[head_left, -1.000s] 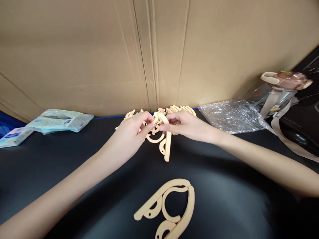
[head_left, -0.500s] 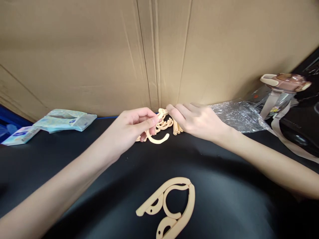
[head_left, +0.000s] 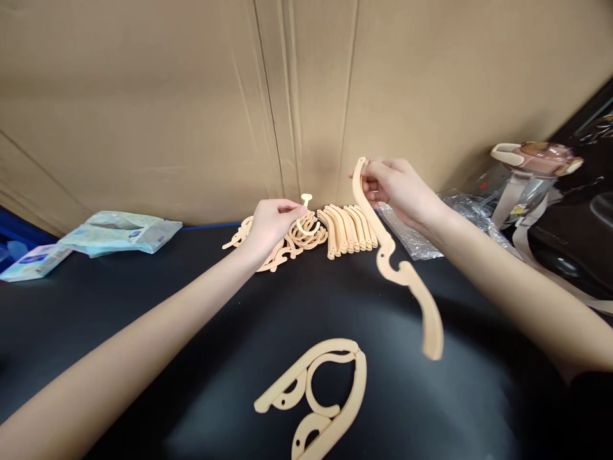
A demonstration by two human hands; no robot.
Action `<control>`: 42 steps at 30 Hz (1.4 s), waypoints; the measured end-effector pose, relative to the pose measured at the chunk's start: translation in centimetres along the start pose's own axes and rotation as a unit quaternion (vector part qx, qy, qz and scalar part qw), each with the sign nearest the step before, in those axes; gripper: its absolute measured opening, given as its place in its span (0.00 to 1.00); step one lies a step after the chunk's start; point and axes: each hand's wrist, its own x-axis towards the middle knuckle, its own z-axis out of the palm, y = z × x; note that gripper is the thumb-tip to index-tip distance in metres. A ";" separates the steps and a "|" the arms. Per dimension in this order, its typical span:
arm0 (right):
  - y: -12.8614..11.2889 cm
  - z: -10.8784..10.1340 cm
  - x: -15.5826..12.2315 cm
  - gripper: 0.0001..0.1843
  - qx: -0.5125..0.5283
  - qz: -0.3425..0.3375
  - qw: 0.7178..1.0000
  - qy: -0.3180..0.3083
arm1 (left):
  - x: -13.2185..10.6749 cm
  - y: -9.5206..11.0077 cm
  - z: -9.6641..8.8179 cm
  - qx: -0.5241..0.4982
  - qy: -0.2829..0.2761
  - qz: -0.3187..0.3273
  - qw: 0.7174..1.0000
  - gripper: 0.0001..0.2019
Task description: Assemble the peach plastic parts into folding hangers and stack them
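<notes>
The left hand (head_left: 272, 222) pinches a small, curved beige plastic hook (head_left: 307, 198); the right hand (head_left: 400, 188) holds a long, wavy beige plastic bar (head_left: 385, 245) by its upper end.

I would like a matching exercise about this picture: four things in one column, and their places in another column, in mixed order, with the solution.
Things
1. Beige curved hook with a T-shaped top
2. Long, wavy, two-part beige piece
3. Folded beige hanger-like assembly
4. Clear bottle with a brown lid

Places
A. On the black tabletop, nearest the camera
B. At the far right of the view
C. Pinched in the left hand
D. Hanging from the right hand, held near its upper end

Right pairs: 1-C, 2-D, 3-A, 4-B
</notes>
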 end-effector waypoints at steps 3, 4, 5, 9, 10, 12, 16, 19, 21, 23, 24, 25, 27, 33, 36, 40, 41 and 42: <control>0.3 -0.2 0.1 0.13 0.058 0.007 0.998 0.010 | 1.1 -0.9 0.5 0.034 0.027 -0.008 0.999 0.18; 0.3 -0.3 0.2 0.12 0.057 0.007 0.998 0.023 | 1.1 -0.8 0.5 0.039 0.037 -0.004 0.999 0.20; 0.4 -0.5 0.3 0.12 0.050 0.008 0.998 0.039 | 0.8 -0.7 0.4 0.041 0.043 0.002 0.998 0.20; 0.6 -0.9 0.7 0.07 -0.019 -0.005 0.995 0.101 | -0.9 1.1 -0.6 -0.095 -0.110 -0.069 0.987 0.29; 0.7 -1.0 0.7 0.06 -0.061 -0.028 0.992 0.110 | -1.3 1.6 -1.0 -0.137 -0.157 -0.095 0.973 0.27; 0.9 -0.9 0.5 0.05 -0.212 -0.094 0.965 0.124 | -1.9 2.2 -1.5 -0.171 -0.189 -0.109 0.961 0.17; 0.7 0.2 -1.0 0.05 -0.600 -0.179 0.777 0.072 | -2.4 2.0 -2.0 -0.128 -0.120 -0.072 0.982 0.12; 0.3 1.6 -2.4 0.10 -0.701 -0.215 0.678 -0.060 | -2.7 1.7 -1.7 -0.100 -0.079 -0.053 0.990 0.09; 0.1 2.5 -3.2 0.10 -0.700 -0.245 0.659 -0.126 | -3.0 1.9 -1.3 -0.091 -0.082 -0.048 0.991 0.07; 0.1 3.3 -3.7 0.07 -0.701 -0.250 0.650 -0.152 | -3.5 2.4 -0.9 -0.088 -0.097 -0.045 0.990 0.07; 0.1 3.6 -4.0 0.07 -0.706 -0.245 0.647 -0.154 | -3.7 2.6 -0.7 -0.088 -0.103 -0.041 0.990 0.07; 0.2 3.9 -4.1 0.08 -0.710 -0.239 0.645 -0.151 | -3.8 2.8 -0.5 -0.088 -0.104 -0.033 0.990 0.07; 0.5 4.4 -4.4 0.10 -0.711 -0.224 0.652 -0.139 | -4.2 3.0 0.0 -0.082 -0.090 -0.011 0.992 0.06; 1.7 3.7 -2.5 0.07 -0.598 -0.163 0.778 -0.104 | -6.3 2.9 1.0 0.009 -0.034 0.125 0.992 0.01; 2.0 1.2 -0.3 0.11 -0.421 -0.111 0.900 -0.026 | -6.3 3.2 -0.1 0.032 -0.055 0.126 0.990 0.06; 2.3 -1.7 1.1 0.10 -0.171 -0.090 0.981 0.024 | -3.1 2.4 -3.6 0.057 0.010 0.027 0.998 0.12; 2.4 -2.1 1.0 0.09 -0.141 -0.089 0.986 0.026 | -2.0 1.7 -4.4 0.087 0.025 0.011 0.996 0.12; 2.5 -2.3 0.8 0.07 -0.122 -0.093 0.988 0.029 | -1.1 1.0 -5.1 0.103 0.045 0.007 0.994 0.11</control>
